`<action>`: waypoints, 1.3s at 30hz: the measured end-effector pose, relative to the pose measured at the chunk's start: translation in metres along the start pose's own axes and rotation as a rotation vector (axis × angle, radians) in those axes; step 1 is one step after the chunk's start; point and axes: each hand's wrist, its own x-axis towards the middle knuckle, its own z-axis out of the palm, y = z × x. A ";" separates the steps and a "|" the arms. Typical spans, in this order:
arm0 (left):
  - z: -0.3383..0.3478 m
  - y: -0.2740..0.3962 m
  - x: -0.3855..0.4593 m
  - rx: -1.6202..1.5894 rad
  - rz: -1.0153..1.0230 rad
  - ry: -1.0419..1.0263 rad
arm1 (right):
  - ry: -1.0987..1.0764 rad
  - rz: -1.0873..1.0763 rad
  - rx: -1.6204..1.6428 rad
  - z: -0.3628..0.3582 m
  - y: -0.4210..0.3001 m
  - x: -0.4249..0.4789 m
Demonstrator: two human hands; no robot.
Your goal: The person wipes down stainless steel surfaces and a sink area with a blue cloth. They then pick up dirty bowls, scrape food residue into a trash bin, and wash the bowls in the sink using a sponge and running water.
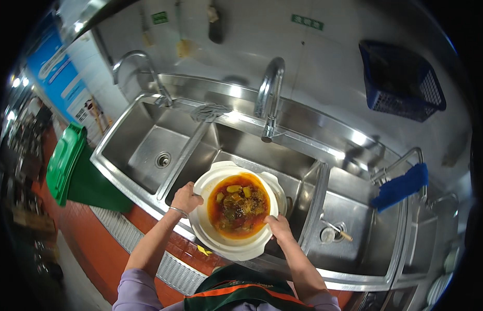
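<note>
A large white bowl [205,229] with tab handles hangs over the near part of the middle sink basin [265,149]. Inside it is reddish-brown, oily broth with chunks of food [239,206]. My left hand [187,200] grips the bowl's left rim, and a bracelet circles that wrist. On the lower right rim, my right hand [279,228] has its thumb on top. Another pale dish [278,186] shows partly from behind the bowl's right side; the rest of it is hidden.
Chrome faucets stand behind the basins, the middle one [273,93] nearest. A grey rag [210,112] lies on the back ledge. The right basin [350,233] holds a wooden-handled strainer [329,234]. A blue cloth [403,186] drapes a faucet. A green bin [93,179] stands left; a blue basket [401,81] hangs above.
</note>
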 end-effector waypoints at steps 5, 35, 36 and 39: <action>-0.009 0.012 0.061 0.225 0.070 -0.175 | -0.047 0.140 0.194 0.026 0.025 0.012; 0.056 0.009 0.139 0.209 -0.040 -0.241 | -0.056 0.376 0.072 -0.002 0.003 0.087; 0.061 -0.007 0.145 0.132 -0.081 -0.170 | -0.040 0.341 0.042 0.004 -0.006 0.093; 0.067 -0.051 0.161 -0.066 -0.135 -0.061 | 0.090 0.251 -0.095 0.025 -0.031 0.113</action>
